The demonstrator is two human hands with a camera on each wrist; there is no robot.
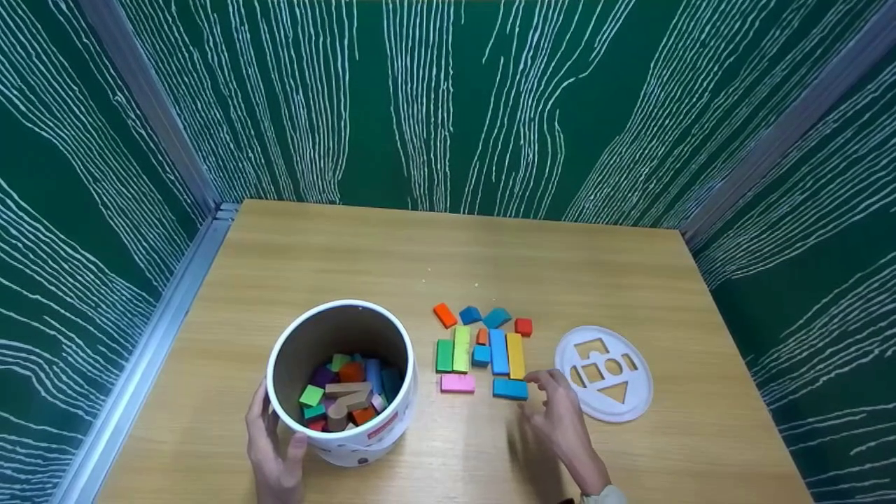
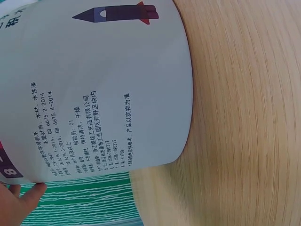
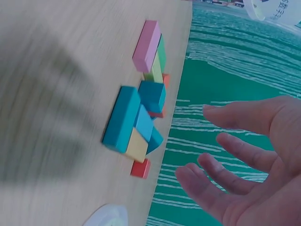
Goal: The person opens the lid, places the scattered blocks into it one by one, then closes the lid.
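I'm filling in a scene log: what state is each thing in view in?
White bucket: standing, uncovered, part-filled.
Shape-sorter lid: off the bucket, lying on the table.
Blocks inside the bucket: heaped loosely, below the rim.
Tabletop blocks: lying out, some touching each other.
Left hand: touching the bucket's side.
Right hand: open, holding nothing.

You can reach into the white bucket (image 1: 397,424) from above, down to the loose blocks (image 1: 350,389) piled inside. Your left hand (image 1: 274,458) takes up its near left side. Just right of the bucket, a narrow strip of table (image 1: 434,427) lets you pass before the pink block (image 1: 457,383) and the block cluster (image 1: 498,352) bar the way. Farther right of it sit your right hand (image 1: 560,414) and the lid (image 1: 638,393). Beyond the bucket, you have room to the green back wall (image 1: 365,140).
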